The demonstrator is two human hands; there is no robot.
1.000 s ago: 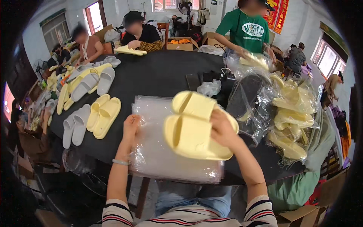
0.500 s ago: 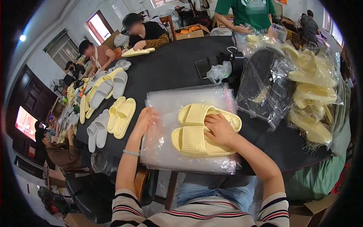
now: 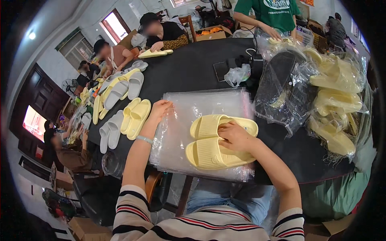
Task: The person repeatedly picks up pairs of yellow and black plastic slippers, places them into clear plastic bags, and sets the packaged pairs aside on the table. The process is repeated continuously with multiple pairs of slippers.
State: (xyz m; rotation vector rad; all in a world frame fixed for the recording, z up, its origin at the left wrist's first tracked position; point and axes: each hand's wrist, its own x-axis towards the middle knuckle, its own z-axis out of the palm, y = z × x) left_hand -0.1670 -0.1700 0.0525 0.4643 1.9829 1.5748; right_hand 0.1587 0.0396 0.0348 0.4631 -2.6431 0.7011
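A pair of pale yellow slippers (image 3: 203,154) lies side by side on a stack of clear plastic bags (image 3: 173,142), toes pointing left. My right hand (image 3: 236,137) is closed over the slippers' adjoining inner edges, just behind the straps; its fingertips are partly hidden between them. At the upper left edge of the stack, my left hand (image 3: 161,110) pinches the plastic, fingers pressed together. How many bags it grips I cannot tell.
Left on the black table (image 3: 189,64) are yellow slippers (image 3: 136,117), grey slippers (image 3: 111,130) and a mixed pile. Bagged yellow slippers (image 3: 335,102) and bagged black slippers (image 3: 281,86) crowd the right. A phone (image 3: 220,71) lies beyond. Several co-workers surround the table.
My left hand has moved up along the bags' left edge and now pinches it. My right hand stays on the slippers. The co-worker in green has reached down to the bagged slippers.
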